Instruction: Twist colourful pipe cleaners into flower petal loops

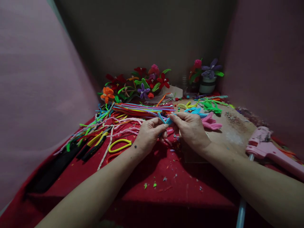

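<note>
Head view, hands (pixel 169 129) partly hiding, perhaps, blue pipe cleaner (pixel 163 120)

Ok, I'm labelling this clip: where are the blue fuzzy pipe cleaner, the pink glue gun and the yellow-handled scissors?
Blue fuzzy pipe cleaner (pixel 168 120), head view, bent middle.
Pink glue gun (pixel 262 142), head view, body.
Yellow-handled scissors (pixel 120 145), head view, handle loop.
</note>
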The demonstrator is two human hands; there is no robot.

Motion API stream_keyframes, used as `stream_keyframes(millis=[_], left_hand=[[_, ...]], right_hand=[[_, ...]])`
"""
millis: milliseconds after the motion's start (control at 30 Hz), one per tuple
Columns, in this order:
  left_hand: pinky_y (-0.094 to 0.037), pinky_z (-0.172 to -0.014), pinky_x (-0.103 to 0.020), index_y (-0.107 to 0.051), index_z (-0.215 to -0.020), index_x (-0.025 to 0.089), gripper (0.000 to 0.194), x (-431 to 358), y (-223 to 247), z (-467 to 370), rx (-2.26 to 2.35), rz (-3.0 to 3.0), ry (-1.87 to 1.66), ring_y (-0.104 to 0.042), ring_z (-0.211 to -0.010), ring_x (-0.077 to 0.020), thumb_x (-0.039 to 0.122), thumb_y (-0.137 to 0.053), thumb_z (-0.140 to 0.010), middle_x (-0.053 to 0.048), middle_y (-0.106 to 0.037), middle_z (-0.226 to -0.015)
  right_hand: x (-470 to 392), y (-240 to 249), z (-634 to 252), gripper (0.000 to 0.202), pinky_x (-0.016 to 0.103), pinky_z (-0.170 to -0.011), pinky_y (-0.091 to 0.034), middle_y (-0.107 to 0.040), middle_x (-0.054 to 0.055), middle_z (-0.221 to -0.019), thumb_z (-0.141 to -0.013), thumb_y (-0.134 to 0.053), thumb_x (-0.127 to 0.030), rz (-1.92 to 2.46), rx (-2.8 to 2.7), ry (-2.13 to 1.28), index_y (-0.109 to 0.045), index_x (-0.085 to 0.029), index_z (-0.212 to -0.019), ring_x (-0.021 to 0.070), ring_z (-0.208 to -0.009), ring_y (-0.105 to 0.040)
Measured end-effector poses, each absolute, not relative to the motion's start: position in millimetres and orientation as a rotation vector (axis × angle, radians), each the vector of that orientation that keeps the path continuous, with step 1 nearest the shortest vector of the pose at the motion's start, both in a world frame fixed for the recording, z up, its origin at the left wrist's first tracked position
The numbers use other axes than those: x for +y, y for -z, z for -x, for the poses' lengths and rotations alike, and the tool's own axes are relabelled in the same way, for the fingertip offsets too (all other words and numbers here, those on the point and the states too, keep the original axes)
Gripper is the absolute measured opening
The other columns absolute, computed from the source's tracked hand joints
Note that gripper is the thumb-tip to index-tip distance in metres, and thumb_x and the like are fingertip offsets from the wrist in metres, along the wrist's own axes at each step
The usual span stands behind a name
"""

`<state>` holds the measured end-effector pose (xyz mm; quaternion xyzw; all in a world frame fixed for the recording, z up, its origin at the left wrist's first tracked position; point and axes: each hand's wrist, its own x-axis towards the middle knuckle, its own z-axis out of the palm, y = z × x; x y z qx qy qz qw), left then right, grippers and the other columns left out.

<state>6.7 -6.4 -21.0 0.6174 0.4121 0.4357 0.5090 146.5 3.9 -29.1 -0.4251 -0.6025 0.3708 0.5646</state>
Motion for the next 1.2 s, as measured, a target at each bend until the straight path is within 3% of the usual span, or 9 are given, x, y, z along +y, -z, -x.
stream_keyframes(millis=[200, 467, 833, 1067, 1200], left_hand=[[-0.041, -0.045, -0.017, -0.056, -0.073, 0.012, 0.015, -4.8, 21.4, -1.6, 0.946, -1.416, -1.052, -0.05, -0.044, -0.0065, 0.027, -0.058, -0.074, 0.003, -0.056, -0.052], [-0.042, -0.044, -0.016, -0.053, -0.09, 0.015, 0.02, -3.8, 20.3, -1.2, 0.864, -1.347, -1.08, -0.054, -0.046, -0.0073, 0.026, -0.06, -0.074, 0.002, -0.059, -0.055], [-0.041, -0.046, -0.017, -0.055, -0.08, 0.016, 0.015, -3.5, 27.3, -6.3, 0.981, -1.433, -1.17, -0.052, -0.047, -0.0075, 0.029, -0.059, -0.073, 0.003, -0.056, -0.056], [-0.043, -0.066, -0.022, -0.063, -0.082, 0.019, 0.012, -4.2, 32.8, 4.4, 1.11, -2.024, -1.253, -0.055, -0.066, -0.0106, 0.026, -0.055, -0.076, 0.0, -0.061, -0.07], [-0.042, -0.052, -0.021, -0.058, -0.082, 0.016, 0.015, 0.1, 22.4, 5.8, 0.939, -1.589, -1.092, -0.052, -0.051, -0.0089, 0.03, -0.054, -0.078, 0.001, -0.058, -0.062]], right_hand=[[7.6, 35.7, -145.2, 0.019, 0.025, -0.049, -0.04, -0.059, 0.002, -0.055, -0.07, -0.062, -0.031, 0.776, -1.321, -1.397, -0.06, -0.013, -0.069, 0.0113, -0.049, -0.052], [7.1, 32.8, -144.1, 0.016, 0.023, -0.045, -0.039, -0.058, 0.001, -0.049, -0.065, -0.066, -0.025, 0.796, -1.178, -1.479, -0.057, -0.013, -0.059, 0.0101, -0.044, -0.052], [4.0, 30.0, -140.6, 0.008, 0.021, -0.041, -0.041, -0.06, 0.002, -0.051, -0.061, -0.062, -0.018, 0.884, -1.059, -1.561, -0.056, -0.014, -0.059, 0.0103, -0.042, -0.053], [5.4, 30.9, -140.1, 0.013, 0.019, -0.034, -0.034, -0.05, -0.004, -0.045, -0.054, -0.064, -0.014, 0.895, -0.968, -1.591, -0.051, -0.015, -0.056, 0.0083, -0.037, -0.047], [4.3, 29.5, -141.7, 0.007, 0.02, -0.038, -0.033, -0.056, 0.0, -0.05, -0.06, -0.06, -0.017, 0.828, -1.123, -1.563, -0.054, -0.013, -0.059, 0.0078, -0.041, -0.048]])
